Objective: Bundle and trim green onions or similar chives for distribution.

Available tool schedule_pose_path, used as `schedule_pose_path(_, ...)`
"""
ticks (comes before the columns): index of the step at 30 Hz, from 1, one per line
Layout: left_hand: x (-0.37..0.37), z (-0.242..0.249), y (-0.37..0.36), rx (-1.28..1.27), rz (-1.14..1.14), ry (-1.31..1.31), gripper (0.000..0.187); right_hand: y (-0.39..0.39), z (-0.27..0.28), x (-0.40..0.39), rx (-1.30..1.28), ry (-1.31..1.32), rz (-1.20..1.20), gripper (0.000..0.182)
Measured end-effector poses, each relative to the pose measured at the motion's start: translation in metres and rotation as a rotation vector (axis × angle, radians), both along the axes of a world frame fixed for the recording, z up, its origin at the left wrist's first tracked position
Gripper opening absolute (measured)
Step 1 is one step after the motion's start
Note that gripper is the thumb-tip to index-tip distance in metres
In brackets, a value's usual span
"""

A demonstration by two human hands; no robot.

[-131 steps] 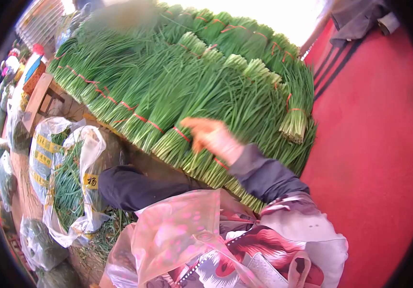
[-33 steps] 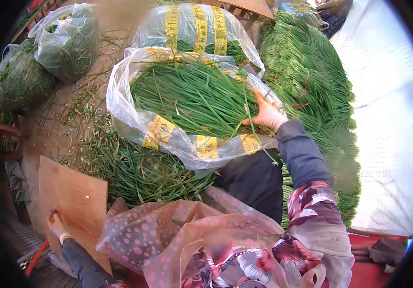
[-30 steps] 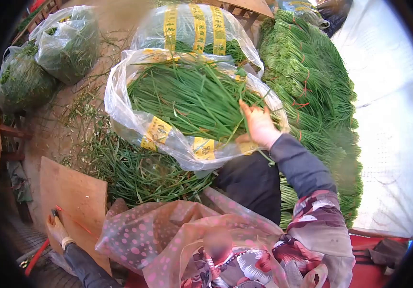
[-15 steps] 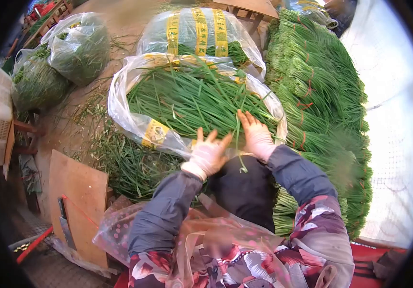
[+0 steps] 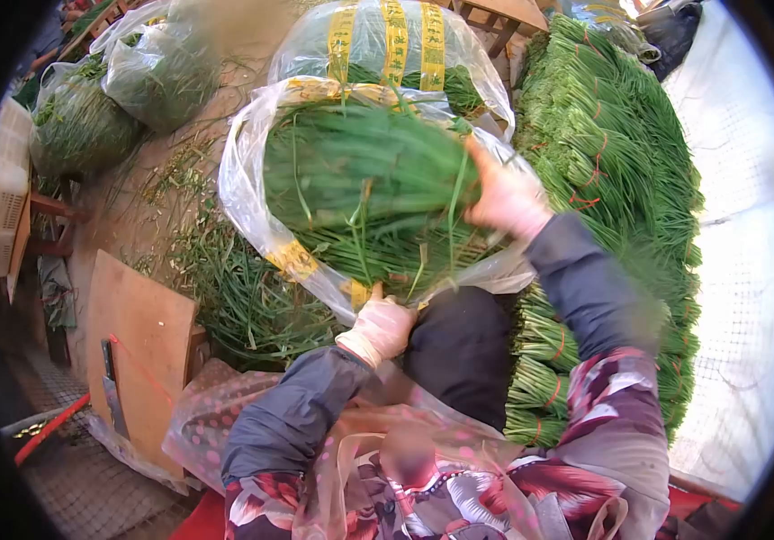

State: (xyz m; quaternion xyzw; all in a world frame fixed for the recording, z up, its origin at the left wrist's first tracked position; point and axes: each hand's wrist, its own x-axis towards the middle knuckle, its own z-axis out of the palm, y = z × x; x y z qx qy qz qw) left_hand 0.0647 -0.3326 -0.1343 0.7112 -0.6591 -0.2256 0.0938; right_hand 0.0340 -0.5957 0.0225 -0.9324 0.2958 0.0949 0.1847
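R hand [image 5: 510, 195], the nearer, is grasping the loose chives [image 5: 360, 162] at their right end; they're lying in the open plastic bag [image 5: 243, 175], stretching left from it, long axis running approx. L–R. L hand [image 5: 378, 330] is curling at bag's near rim; can't tell if pinching.

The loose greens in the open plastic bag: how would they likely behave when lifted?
The greens would probably droop at their ends, being long and thin. With no tie visible around them and some lying crosswise, a few may slip loose from the rest.
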Motion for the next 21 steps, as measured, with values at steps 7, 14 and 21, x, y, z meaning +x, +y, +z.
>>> schedule_pose_path(7, 0.044, 0.030, -0.017, -0.275, 0.699, 1.378, 0.030, -0.046, -0.052, -0.026, 0.391, -0.131, 0.031, 0.083)
schedule_pose_path(14, 0.031, 0.015, -0.058, -0.398, 0.785, 2.303, 0.058, 0.028, -0.037, -0.024, 0.841, -0.241, -0.044, 0.080)
schedule_pose_path(21, 0.043, 0.015, -0.060, -0.579, 0.754, 2.078, 0.094, 0.056, 0.019, -0.010, 0.296, 0.250, 0.374, 0.081)
